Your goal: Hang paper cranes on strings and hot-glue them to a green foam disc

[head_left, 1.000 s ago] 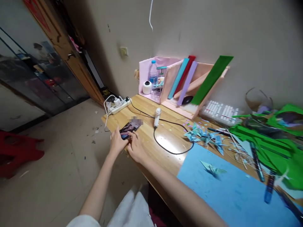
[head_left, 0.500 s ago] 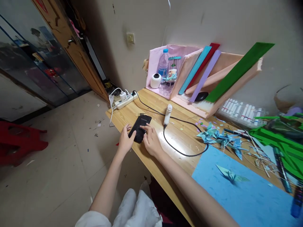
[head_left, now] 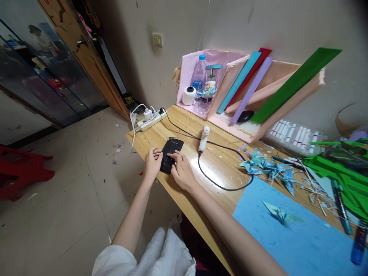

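Note:
A black smartphone (head_left: 170, 156) lies face up near the left corner of the wooden table, its screen dark with faint light marks. My left hand (head_left: 153, 163) is closed at its left edge, thumb along the side, the other fingers curled beyond it and partly hidden. Over the lower right of the screen, my right hand (head_left: 181, 171) has its index finger stretched onto the glass; its fingers are apart and grip nothing. A white handheld device (head_left: 204, 138) on a black cable stands to the right of the phone.
A white power strip (head_left: 151, 120) with plugs sits at the table's left end. Pink box shelves (head_left: 215, 119) stand along the wall. Folded paper cranes (head_left: 266, 166), a blue sheet (head_left: 273, 245), markers (head_left: 293, 134) and green material (head_left: 339, 172) cover the right side. A red stool (head_left: 28, 168) is on the floor.
My left thumb has moved off the screen to the phone's left edge. The right index finger has shifted slightly left across the screen. The camera view has turned a little.

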`<state>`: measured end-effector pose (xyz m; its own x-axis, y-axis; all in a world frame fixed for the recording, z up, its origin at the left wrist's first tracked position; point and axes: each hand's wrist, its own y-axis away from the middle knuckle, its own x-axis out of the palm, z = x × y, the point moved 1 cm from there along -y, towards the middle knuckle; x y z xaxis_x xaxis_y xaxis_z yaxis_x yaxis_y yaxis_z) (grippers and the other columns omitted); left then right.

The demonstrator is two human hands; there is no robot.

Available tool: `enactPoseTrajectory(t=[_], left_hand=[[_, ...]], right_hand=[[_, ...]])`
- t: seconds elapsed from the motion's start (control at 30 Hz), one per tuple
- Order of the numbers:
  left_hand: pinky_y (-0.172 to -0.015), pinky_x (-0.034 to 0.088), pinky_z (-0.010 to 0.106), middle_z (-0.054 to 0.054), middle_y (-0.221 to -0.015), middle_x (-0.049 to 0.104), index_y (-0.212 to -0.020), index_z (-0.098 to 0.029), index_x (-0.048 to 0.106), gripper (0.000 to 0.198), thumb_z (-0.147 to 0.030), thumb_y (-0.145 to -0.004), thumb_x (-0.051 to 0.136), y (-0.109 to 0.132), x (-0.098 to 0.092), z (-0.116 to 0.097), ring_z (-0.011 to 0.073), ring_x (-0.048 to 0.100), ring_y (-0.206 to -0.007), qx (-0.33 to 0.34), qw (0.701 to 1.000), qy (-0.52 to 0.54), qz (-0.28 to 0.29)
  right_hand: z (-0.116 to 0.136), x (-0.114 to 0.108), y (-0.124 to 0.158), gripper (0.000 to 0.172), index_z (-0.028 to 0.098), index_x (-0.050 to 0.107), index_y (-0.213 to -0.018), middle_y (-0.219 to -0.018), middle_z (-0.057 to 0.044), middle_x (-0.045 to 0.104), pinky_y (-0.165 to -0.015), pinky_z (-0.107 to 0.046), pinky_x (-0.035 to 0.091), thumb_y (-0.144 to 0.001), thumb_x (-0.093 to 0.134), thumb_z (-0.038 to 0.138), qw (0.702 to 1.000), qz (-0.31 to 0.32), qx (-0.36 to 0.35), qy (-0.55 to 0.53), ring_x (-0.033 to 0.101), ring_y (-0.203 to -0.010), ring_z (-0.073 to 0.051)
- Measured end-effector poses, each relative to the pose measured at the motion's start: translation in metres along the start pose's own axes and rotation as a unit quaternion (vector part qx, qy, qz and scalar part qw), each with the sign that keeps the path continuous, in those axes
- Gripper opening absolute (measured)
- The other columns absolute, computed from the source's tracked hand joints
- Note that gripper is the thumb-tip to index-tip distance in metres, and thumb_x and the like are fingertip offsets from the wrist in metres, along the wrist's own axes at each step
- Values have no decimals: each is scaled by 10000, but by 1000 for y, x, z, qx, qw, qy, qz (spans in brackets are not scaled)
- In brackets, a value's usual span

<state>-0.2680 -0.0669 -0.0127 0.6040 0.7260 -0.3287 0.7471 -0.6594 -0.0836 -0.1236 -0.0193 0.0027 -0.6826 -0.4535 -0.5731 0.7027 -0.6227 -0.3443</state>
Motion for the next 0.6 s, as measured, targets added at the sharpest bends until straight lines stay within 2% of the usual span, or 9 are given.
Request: enactPoseTrajectory(t=[0.2,0.4,0.6], left_hand=[[-789,483,306,102,-985,632,-1059,-142,518,302,-229,-773,558,1,0,-2,155,610,-895,2,1000,-6,1],[-780,483,296,99,-990,632,-1058,-144,517,302,-223,-770,560,0,-1,-1,152,612,-892,6,1000,-10,7],[-803,476,314,109,-1002,625,-1072,-132,500,308,-228,-783,547,0,0,0,156,599,-910,6,1000,-29,7]], right_hand=[[-2,-1,0,405,150,448,-1202,-1228,-98,543,-1058,-459,294,-803,386,144,1000,-10,11,-15,322,-1281,-231],[5,-8,2,321,175,541,-1042,-1067,-72,622,-1033,-440,304,-776,378,99,999,9,-26,-47,421,-1194,-228],[-2,-7,5,279,177,533,-966,-977,-83,608,-899,-394,406,-776,348,90,994,-68,47,-76,533,-991,-221]])
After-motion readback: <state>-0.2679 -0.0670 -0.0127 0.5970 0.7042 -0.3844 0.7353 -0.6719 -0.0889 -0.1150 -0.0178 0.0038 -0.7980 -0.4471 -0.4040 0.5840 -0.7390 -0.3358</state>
